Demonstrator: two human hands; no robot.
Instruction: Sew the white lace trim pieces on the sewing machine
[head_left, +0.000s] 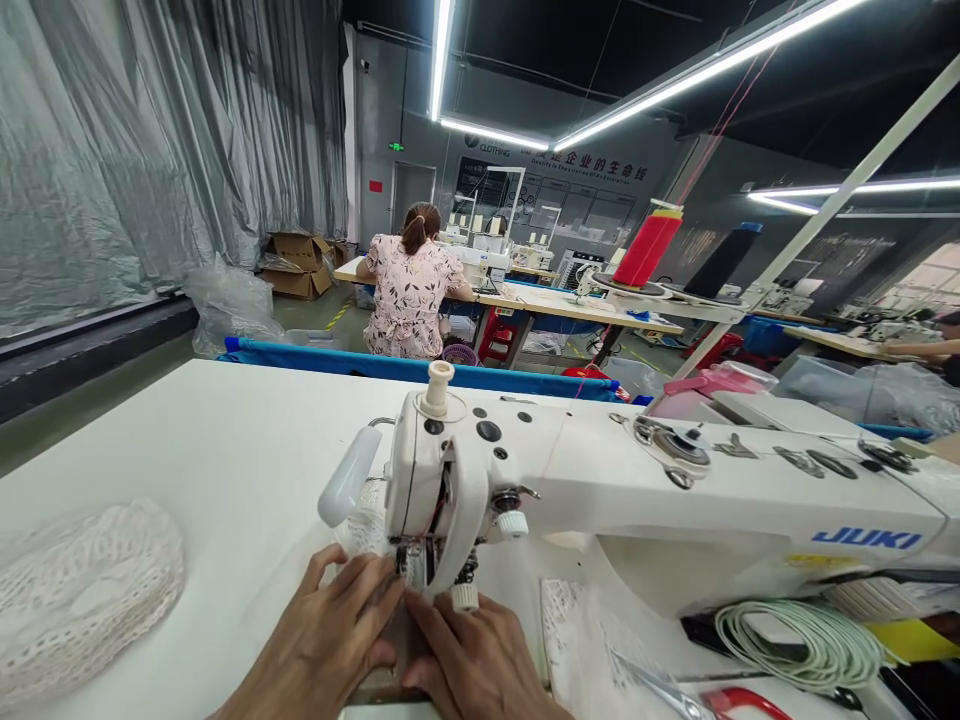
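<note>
A white JUKI sewing machine (615, 480) stands in front of me, its needle area low at the centre. My left hand (330, 625) is just left of the presser foot, fingers bent and closed down on white lace fabric (366, 525), part of which shows behind the machine head. Right beside the needle area, my right hand (480, 650) has its fingers together at the same work, the index fingertip close to the foot. Both hands cover most of the fabric edge between them.
A pile of white eyelet fabric (90, 590) lies on the left of the table. To the right are another lace piece (562, 610), red-handled scissors (742, 702) and a coil of pale green cord (802, 640). A person (416, 290) sits ahead at another table.
</note>
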